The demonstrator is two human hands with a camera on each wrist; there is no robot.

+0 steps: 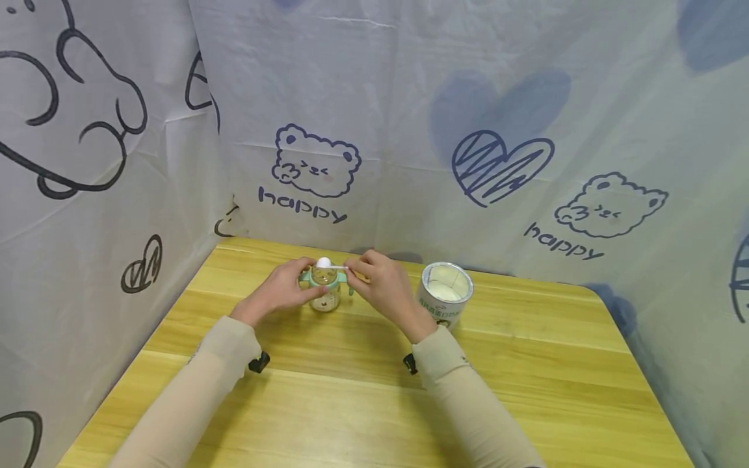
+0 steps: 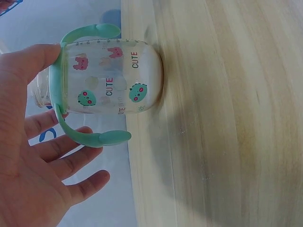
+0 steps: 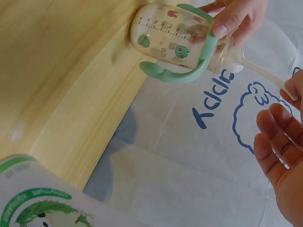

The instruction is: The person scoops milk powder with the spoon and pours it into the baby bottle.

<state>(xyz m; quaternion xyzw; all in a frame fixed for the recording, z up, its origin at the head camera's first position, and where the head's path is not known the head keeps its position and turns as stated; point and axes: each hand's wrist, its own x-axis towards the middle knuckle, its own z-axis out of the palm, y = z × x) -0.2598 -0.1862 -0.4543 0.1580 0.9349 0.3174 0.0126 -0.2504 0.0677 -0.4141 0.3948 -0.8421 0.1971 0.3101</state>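
A clear baby bottle (image 1: pixel 325 301) with a mint-green two-handled ring (image 2: pixel 56 78) stands upright on the table, its mouth uncovered. White powder lies at its bottom. My left hand (image 1: pixel 281 286) holds it at the neck, the thumb on the ring and the other fingers on the far side. Between thumb and fingertips, my right hand (image 1: pixel 383 286) pinches the thin handle of a white scoop (image 3: pixel 265 72). The scoop's bowl, heaped with white powder (image 1: pixel 324 262), is right at the bottle's mouth. In the right wrist view the remaining right fingers are loosely bent.
To the right of my right hand stands an open milk powder can (image 1: pixel 432 304) with pale powder inside. The wooden table (image 1: pixel 526 364) meets a printed cloth backdrop (image 1: pixel 404 195) at its back edge. Another cloth hangs along the left side.
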